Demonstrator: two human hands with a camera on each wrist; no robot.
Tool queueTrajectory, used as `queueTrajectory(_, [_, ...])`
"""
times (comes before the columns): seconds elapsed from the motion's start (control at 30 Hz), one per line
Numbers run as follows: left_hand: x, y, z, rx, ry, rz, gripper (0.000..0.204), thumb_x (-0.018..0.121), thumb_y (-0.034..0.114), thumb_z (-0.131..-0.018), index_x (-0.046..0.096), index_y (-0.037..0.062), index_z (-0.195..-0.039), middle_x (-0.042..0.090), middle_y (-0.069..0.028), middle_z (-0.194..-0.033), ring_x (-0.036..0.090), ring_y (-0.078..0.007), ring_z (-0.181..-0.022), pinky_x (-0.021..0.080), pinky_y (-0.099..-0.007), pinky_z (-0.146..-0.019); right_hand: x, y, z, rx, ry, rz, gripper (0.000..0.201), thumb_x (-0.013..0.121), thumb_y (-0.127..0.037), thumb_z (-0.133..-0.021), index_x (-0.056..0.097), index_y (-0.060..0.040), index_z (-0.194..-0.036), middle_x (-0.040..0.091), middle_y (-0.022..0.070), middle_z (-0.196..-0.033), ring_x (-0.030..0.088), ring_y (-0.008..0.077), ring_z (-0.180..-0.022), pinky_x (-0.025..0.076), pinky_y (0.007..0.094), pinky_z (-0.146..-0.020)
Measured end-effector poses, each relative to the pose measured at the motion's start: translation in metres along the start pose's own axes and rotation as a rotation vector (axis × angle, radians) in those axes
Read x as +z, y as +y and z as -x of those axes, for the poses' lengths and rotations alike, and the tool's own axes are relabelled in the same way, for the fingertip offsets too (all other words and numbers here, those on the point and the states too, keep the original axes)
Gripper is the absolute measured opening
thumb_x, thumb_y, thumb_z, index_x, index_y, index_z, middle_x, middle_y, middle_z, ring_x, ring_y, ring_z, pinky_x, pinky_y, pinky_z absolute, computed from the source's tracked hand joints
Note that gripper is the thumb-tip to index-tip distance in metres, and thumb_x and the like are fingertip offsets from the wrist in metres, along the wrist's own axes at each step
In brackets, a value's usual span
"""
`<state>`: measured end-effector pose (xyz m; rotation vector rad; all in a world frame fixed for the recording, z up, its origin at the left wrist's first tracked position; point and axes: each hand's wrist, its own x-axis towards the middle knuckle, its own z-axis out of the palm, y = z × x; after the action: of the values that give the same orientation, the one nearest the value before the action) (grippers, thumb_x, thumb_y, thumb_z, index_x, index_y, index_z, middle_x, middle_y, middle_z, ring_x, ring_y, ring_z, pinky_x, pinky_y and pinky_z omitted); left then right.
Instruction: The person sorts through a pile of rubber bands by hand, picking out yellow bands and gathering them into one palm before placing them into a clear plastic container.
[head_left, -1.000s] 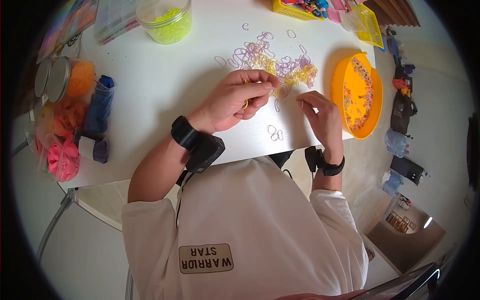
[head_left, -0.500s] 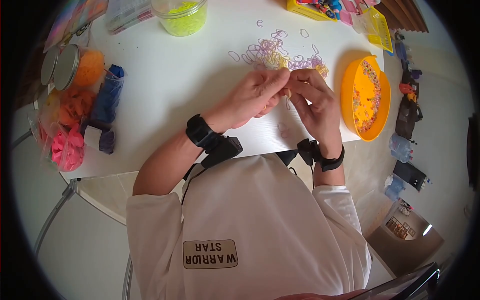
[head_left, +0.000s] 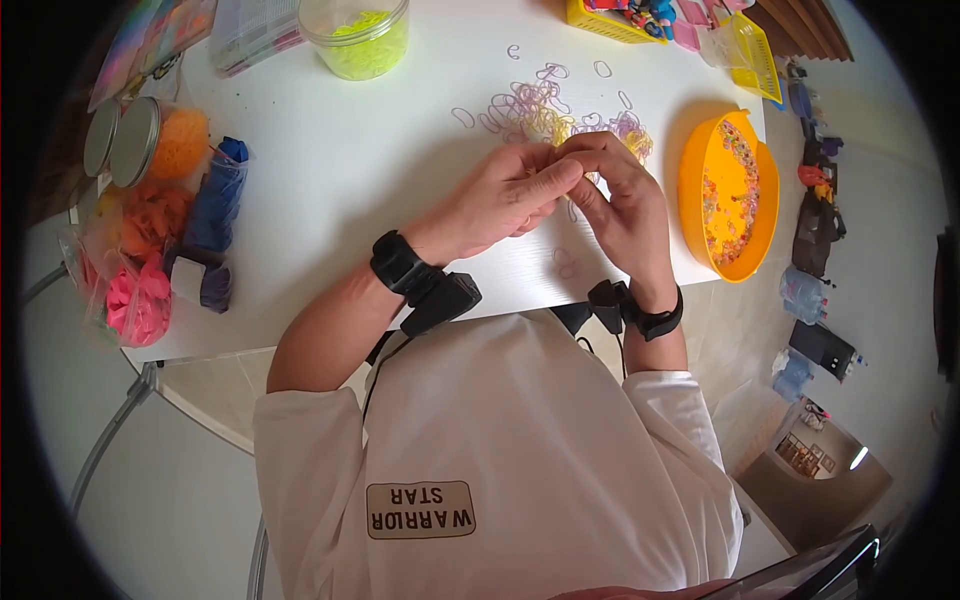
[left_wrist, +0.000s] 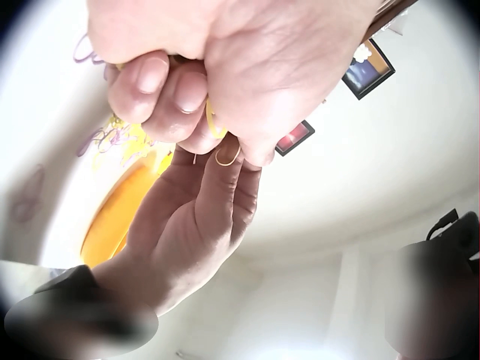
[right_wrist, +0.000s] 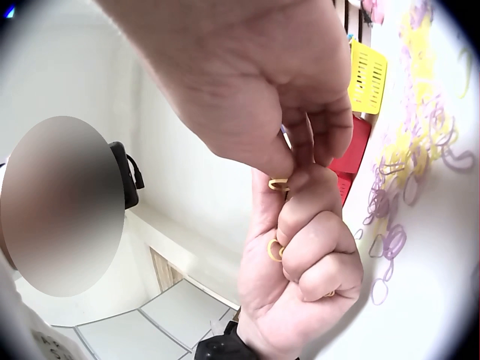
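Both hands meet at the fingertips above the white table in the head view. My left hand (head_left: 505,200) has its fingers curled into the palm around yellow rubber bands; one yellow rubber band (left_wrist: 213,121) sticks out beside them. With thumb and fingers, my right hand (head_left: 628,200) pinches at a thin yellow loop (right_wrist: 277,184) by the left thumb and index fingertips. Lower in the left fist, another yellow loop (right_wrist: 274,250) shows in the right wrist view. Just beyond the hands lies a loose pile of purple and yellow rubber bands (head_left: 540,108).
An orange tray (head_left: 690,165) of small colourful pieces stands right of the hands. A tub of lime-green bands (head_left: 365,55) and a yellow basket (head_left: 600,22) are at the back. Jars (head_left: 140,140) and bagged bands (head_left: 138,305) line the left side. A few bands (head_left: 565,262) lie near the front edge.
A second ago the hands were apart, the right one off to the right. The right hand has since come left and up to the left fingertips, where they now touch.
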<state>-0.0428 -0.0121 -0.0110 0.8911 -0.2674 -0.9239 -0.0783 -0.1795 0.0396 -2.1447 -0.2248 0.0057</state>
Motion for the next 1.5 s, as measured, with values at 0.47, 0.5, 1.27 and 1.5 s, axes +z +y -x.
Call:
queueTrajectory(0.47, [-0.001,0.032,0.007,0.013,0.105,0.182,0.022,0.053,0.013,-0.096,0.044,0.013,-0.076,0.047,0.0012,-0.067,0.032,-0.0039,-0.048,0.024,-0.0193,-0.042,-0.054,0.043,0.001,0.056,0.22,-0.578,0.017,0.052,-0.007,-0.098,0.063,0.0015,-0.107,0.065,0.0076,-0.097,0.064,0.016,-0.09,0.05,0.0287,-0.083])
queueTrajectory(0.5, [-0.003,0.039,0.008,0.041,0.139,0.181,0.023,0.053,0.01,-0.095,0.043,0.0134,-0.074,0.048,0.0007,-0.068,0.032,-0.0041,-0.047,0.024,-0.0191,-0.042,-0.063,0.053,-0.004,0.041,0.247,-0.679,0.017,0.052,-0.007,-0.098,0.063,0.0016,-0.107,0.065,0.008,-0.096,0.064,0.0164,-0.089,0.05,0.0289,-0.082])
queueTrajectory(1.27, [-0.077,0.183,-0.004,0.591,0.567,-0.318,0.04,0.037,0.041,-0.105,0.04,0.0119,-0.077,0.038,-0.0003,-0.069,0.039,-0.0115,-0.06,0.034,-0.0257,-0.055,-0.065,0.088,-0.035,-0.004,0.186,-1.038,0.016,0.054,-0.012,-0.098,0.063,-0.0002,-0.104,0.062,0.0033,-0.084,0.057,0.0103,-0.075,0.045,0.0227,-0.07])
queueTrajectory(1.5, [-0.076,0.176,-0.006,0.558,0.632,-0.445,0.04,0.044,0.039,-0.103,0.039,0.0121,-0.073,0.041,-0.0008,-0.068,0.043,-0.013,-0.062,0.038,-0.0266,-0.06,-0.067,0.091,-0.033,-0.02,0.164,-1.035,0.016,0.053,-0.013,-0.099,0.063,-0.0003,-0.103,0.061,0.0036,-0.085,0.057,0.0104,-0.076,0.045,0.0225,-0.07])
